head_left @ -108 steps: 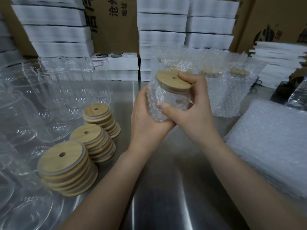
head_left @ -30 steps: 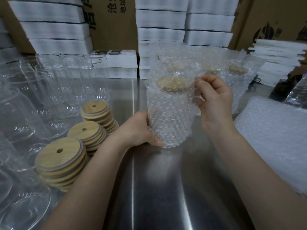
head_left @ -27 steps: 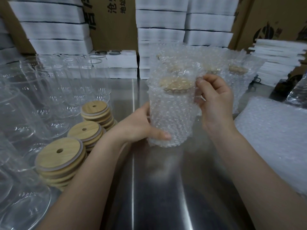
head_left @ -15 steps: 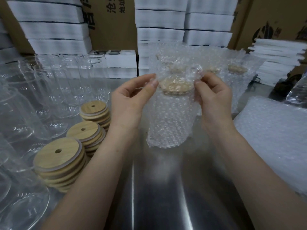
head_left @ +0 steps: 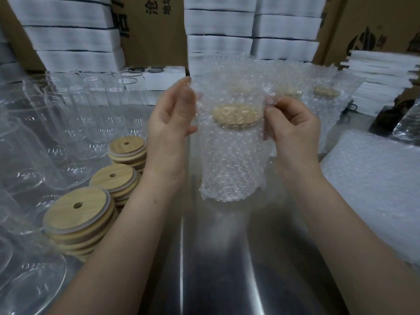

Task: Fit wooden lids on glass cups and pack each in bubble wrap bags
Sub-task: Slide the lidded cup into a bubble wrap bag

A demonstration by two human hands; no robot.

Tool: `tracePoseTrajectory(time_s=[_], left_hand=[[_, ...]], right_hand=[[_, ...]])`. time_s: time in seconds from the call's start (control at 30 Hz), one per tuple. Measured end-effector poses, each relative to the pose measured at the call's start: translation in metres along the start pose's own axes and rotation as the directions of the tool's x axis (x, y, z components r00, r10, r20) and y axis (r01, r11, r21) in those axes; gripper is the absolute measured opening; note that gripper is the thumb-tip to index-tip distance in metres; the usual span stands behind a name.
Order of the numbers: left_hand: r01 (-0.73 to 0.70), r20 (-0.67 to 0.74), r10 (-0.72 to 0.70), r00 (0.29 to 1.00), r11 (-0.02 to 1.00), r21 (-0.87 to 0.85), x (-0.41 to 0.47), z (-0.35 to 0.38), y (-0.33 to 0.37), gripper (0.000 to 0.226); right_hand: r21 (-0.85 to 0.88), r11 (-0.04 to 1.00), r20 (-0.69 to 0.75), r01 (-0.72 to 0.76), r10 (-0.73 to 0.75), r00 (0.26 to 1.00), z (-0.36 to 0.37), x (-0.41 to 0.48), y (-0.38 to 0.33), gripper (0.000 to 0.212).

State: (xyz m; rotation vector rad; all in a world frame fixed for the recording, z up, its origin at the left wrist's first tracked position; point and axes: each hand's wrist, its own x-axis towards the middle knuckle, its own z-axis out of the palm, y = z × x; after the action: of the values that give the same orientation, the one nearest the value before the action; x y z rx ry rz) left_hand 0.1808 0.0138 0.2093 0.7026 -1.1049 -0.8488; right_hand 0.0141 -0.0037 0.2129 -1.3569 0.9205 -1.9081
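Bubble wrap bag between the hands encloses upright lidded glass cup. Right hand pinches the bag's top; left hand touches it, fingers straight.

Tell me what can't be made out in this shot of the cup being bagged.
Head view, glass cup: its walls blur behind the bubble wrap bag; only the wooden lid shows.
Head view, cardboard box printing: cut off by the top edge.
Head view, dark object at right: too dim to identify.

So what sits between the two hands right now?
In the head view, the bubble wrap bag holding the lidded cup, between left hand and right hand.
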Motion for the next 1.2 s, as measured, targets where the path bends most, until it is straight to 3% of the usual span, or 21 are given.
tracePoseTrajectory(time_s=[0.03, 0.1, 0.23, 0.37, 0.53, 0.73, 0.8, 0.93, 1.1, 1.2], left_hand=[[-0.008, 0.055, 0.006, 0.998, 0.999, 0.038, -0.001, 0.0, -0.003, 0.083], [-0.032, 0.111, 0.023, 0.994, 0.996, 0.079, -0.004, 0.002, -0.006, 0.067], [-0.032, -0.044, 0.034, 0.998, 0.999, 0.036, -0.003, 0.006, -0.007, 0.018], [-0.023, -0.052, 0.022, 0.998, 1.0, -0.017, -0.003, 0.004, -0.009, 0.028], [0.057, -0.035, -0.062, 0.997, 0.992, -0.109, -0.003, 0.005, -0.017, 0.048], [0.122, 0.088, -0.106, 0.99, 0.972, -0.201, -0.004, 0.004, -0.032, 0.056], [0.138, 0.128, -0.109, 0.986, 0.959, -0.246, -0.004, 0.004, -0.036, 0.05], [0.224, 0.206, -0.157, 0.966, 0.904, -0.364, -0.004, 0.003, -0.039, 0.031], [0.276, 0.174, -0.221, 0.96, 0.856, -0.438, -0.004, 0.002, -0.04, 0.013], [0.243, 0.132, -0.205, 0.97, 0.868, -0.434, -0.006, 0.003, -0.041, 0.005]], right_hand=[[0.009, 1.0, -0.007, -0.003, 0.003, 1.0, 0.0, 0.0, 0.0, 0.012], [0.002, 1.0, -0.002, -0.007, 0.007, 1.0, -0.001, 0.0, 0.0, 0.014], [0.041, 0.999, -0.017, -0.033, 0.033, 0.999, -0.001, 0.001, 0.0, 0.028], [0.193, 0.974, 0.018, -0.119, 0.117, 0.993, 0.001, 0.003, 0.001, 0.038], [0.298, 0.922, 0.075, -0.249, 0.237, 0.969, -0.002, 0.005, 0.002, 0.034], [0.291, 0.902, 0.063, -0.32, 0.316, 0.947, -0.004, 0.005, 0.004, 0.035], [0.208, 0.941, 0.007, -0.268, 0.272, 0.962, -0.003, 0.004, 0.006, 0.036], [-0.131, 0.988, -0.082, -0.079, 0.068, 0.994, -0.003, -0.001, 0.009, 0.035], [-0.474, 0.876, -0.005, 0.085, -0.099, 0.995, -0.001, -0.007, 0.001, 0.02], [-0.667, 0.742, 0.057, 0.059, -0.028, 0.998, 0.004, -0.011, -0.01, 0.051]])
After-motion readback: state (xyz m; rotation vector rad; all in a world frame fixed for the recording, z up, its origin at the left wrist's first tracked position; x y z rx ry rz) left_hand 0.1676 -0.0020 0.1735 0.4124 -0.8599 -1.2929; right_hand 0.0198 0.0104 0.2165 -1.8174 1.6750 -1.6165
